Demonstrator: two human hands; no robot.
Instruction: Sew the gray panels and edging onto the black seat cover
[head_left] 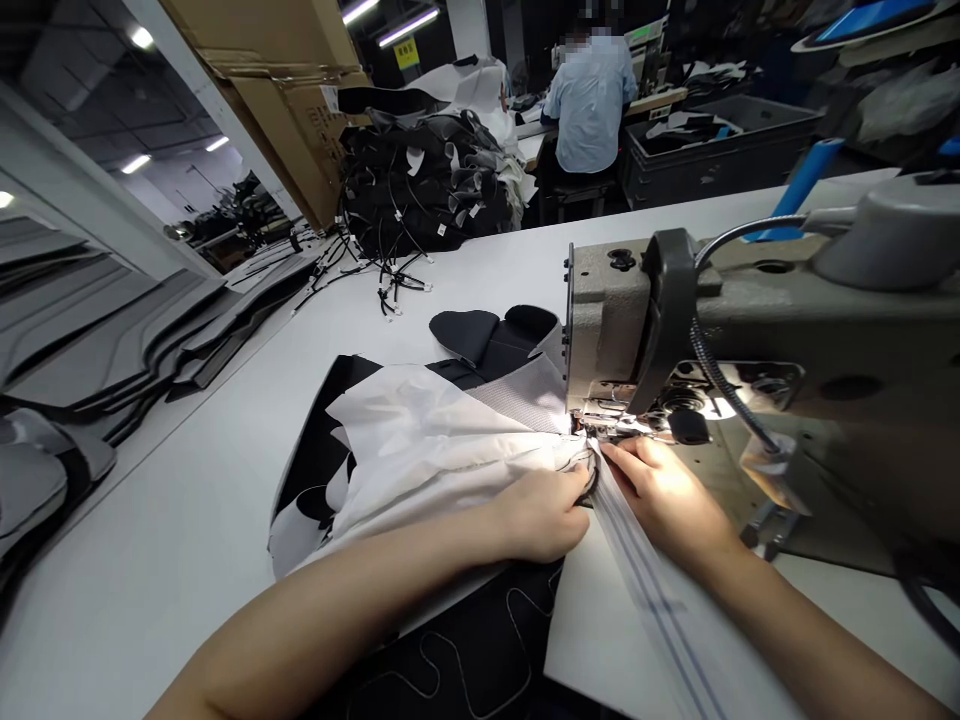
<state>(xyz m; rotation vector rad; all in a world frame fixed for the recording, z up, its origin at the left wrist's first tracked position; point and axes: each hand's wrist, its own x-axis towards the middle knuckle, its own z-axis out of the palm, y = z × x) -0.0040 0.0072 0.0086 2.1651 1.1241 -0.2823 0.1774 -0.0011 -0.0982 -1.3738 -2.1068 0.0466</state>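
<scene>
Two forearms (360, 590) are angled inward in the head view, the left hand (544, 512) being curled on white fabric (420, 430) beside the sewing machine (862, 345), the right hand (675, 500) being laid against a striped strip (656, 580), whether pinched cannot be told.

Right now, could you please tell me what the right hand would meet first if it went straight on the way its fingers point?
The right hand would probably meet the striped white strip first, then the sewing machine around its needle area; depth there is unclear.
</scene>
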